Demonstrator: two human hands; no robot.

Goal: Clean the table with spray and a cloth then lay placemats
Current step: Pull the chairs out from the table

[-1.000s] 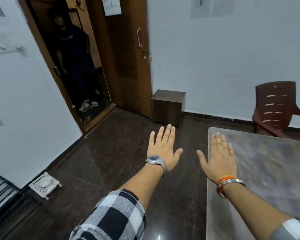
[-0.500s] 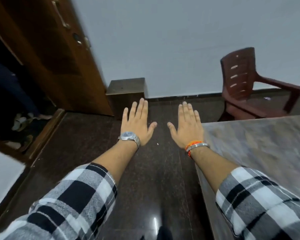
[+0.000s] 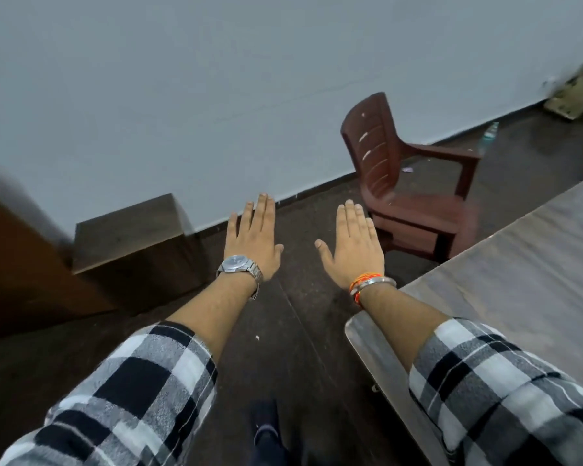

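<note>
- The left hand is stretched forward, palm down. Its grip is fully open: fingers straight and close together, thumb spread toward 3 o'clock, holding nothing.
- The right hand lies at 3 o'clock from it, a gap between the two. It is likewise flat, with a wide-open grip and nothing in it, and its thumb points toward 9 o'clock.
- Both hands hang over the dark floor and touch nothing.
- A silver watch sits on the left wrist. A silver bangle and orange threads ring the right wrist.
- Both forearms come out of black-and-white checked sleeves.
- The tabletop, grey and mottled, fills the 4 o'clock part of the view. Its rounded near corner lies under the right forearm, and the right hand is past its edge, over the floor.
- A dark red plastic chair stands at 1 o'clock, just beyond the right hand and near the tabletop's far corner.
- A low wooden box sits against the pale wall at 10 o'clock.
- A clear bottle stands on the floor at 2 o'clock, behind the chair.
</note>
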